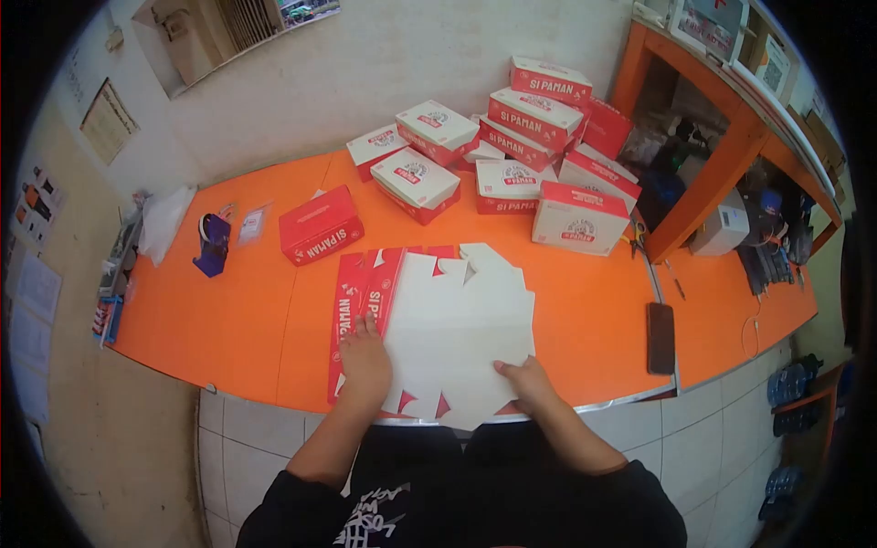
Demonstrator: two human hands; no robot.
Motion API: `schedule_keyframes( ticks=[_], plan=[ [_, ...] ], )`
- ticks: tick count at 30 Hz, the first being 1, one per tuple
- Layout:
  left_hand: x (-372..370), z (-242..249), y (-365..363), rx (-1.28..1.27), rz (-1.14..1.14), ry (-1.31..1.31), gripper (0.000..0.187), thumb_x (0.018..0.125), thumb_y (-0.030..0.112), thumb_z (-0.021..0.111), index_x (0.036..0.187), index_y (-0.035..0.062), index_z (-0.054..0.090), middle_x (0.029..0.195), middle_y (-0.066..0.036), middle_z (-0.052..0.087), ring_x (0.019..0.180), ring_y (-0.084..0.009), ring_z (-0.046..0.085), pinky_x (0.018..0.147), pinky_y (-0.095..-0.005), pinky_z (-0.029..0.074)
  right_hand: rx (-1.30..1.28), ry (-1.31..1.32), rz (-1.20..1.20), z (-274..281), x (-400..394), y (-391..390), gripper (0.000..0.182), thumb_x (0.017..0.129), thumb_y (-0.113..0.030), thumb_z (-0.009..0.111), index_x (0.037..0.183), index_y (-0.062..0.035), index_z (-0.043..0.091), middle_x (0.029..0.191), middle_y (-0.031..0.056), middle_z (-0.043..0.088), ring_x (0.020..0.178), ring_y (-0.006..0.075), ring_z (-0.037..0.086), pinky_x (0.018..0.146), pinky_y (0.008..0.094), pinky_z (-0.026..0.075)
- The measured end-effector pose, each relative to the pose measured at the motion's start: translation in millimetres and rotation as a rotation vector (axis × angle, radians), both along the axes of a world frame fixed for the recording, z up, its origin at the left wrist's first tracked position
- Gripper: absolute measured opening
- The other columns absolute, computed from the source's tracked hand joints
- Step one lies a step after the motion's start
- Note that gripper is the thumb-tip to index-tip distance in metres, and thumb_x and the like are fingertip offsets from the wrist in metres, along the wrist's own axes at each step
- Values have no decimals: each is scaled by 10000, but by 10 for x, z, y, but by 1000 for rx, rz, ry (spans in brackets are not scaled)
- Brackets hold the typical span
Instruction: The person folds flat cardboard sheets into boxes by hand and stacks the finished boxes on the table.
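Observation:
A flat cardboard box blank (461,333) lies at the table's front edge, its plain white inner side up and its near end reaching past the edge. Along its left side, red printed panels with white lettering are folded over. My left hand (365,370) rests on these panels, fingers stretched out and pointing away from me. At the right edge of the blank, my right hand (528,382) grips the cardboard with the thumb on top; its other fingers are hidden underneath.
Several folded red-and-white boxes (438,132) are piled at the back, with a single red box (321,225) left of the blank. A purple tape dispenser (213,245) stands farther left. On the right are a phone (660,338), scissors (636,237) and an orange wooden frame (722,183).

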State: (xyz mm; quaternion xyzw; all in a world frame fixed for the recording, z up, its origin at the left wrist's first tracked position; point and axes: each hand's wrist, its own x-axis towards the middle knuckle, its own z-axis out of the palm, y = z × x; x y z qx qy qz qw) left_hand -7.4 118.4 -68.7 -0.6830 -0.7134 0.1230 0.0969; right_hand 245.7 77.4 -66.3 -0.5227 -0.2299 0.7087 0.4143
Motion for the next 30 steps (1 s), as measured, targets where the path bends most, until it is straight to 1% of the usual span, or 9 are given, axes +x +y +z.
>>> schedule_keyframes(
  ticks=[5, 8, 12, 17, 19, 21, 24, 27, 30],
  plan=[
    [-263, 207, 139, -146, -14, -405, 550, 808, 128, 467, 1340, 15, 384, 1286, -169, 496, 1025, -258, 576, 904, -366, 423, 106, 58, -10, -59, 30, -30, 428, 848, -50, 551, 1230, 77, 405, 1173, 204, 525, 1059, 314, 538, 904, 406, 444],
    [-969, 306, 37, -410, -185, -1422, 578, 838, 303, 525, 1311, -6, 401, 1240, -118, 529, 1078, -250, 546, 917, -394, 409, 224, 91, 9, 64, 170, -103, 474, 830, -51, 567, 1258, 48, 387, 1184, 179, 523, 1068, 300, 537, 924, 421, 436],
    [-769, 745, -531, -51, -203, -2209, 718, 841, 565, 484, 1300, 17, 412, 1226, -123, 526, 1163, -241, 480, 935, -404, 416, 360, 120, 68, 253, 383, -175, 440, 828, -70, 589, 1223, 51, 437, 1165, 171, 547, 1063, 269, 543, 924, 395, 430],
    [-337, 521, -671, -116, -378, -2250, 777, 836, 638, 435, 1290, 8, 404, 1201, -119, 539, 1110, -211, 520, 908, -359, 438, 688, -543, 179, 615, -68, -365, 263, 860, -107, 545, 1097, 4, 569, 964, 190, 641, 835, 290, 636, 745, 355, 488],
    [-127, 448, -692, -61, -382, -2148, 776, 833, 661, 411, 1266, 17, 407, 1124, -91, 552, 1024, -188, 541, 853, -338, 454, 858, -682, 520, 970, -237, -464, 315, 849, -97, 520, 1150, -4, 528, 901, 228, 622, 797, 344, 627, 698, 369, 491],
    [31, 501, -751, -115, -411, -2120, 740, 851, 640, 392, 1279, 37, 385, 1163, -86, 511, 1062, -199, 499, 887, -364, 424, 1224, -490, 604, 1101, -523, -624, 396, 839, -79, 496, 1229, -18, 464, 822, 234, 617, 776, 340, 627, 658, 398, 487],
    [58, 494, -819, -195, -402, -2176, 711, 869, 617, 376, 1299, 51, 365, 1212, -85, 480, 1110, -209, 469, 926, -381, 401, 1092, -626, 899, 1289, -400, -528, 441, 856, -81, 496, 1287, -46, 411, 880, 233, 613, 770, 321, 630, 669, 386, 489],
    [-94, 643, -780, -231, -412, -2203, 697, 875, 611, 371, 1297, 56, 366, 1207, -80, 483, 1105, -205, 472, 922, -378, 401, 861, -685, 851, 1338, -76, -375, 416, 869, -77, 500, 1276, -26, 429, 938, 241, 606, 814, 305, 631, 716, 356, 493],
    [-178, 756, -774, -240, -409, -2225, 684, 880, 606, 366, 1295, 62, 366, 1202, -75, 485, 1100, -200, 476, 918, -375, 402, 759, -201, 370, 1175, -28, -262, 362, 878, -102, 498, 1221, 12, 468, 936, 258, 601, 859, 307, 625, 767, 349, 486]
  ],
)
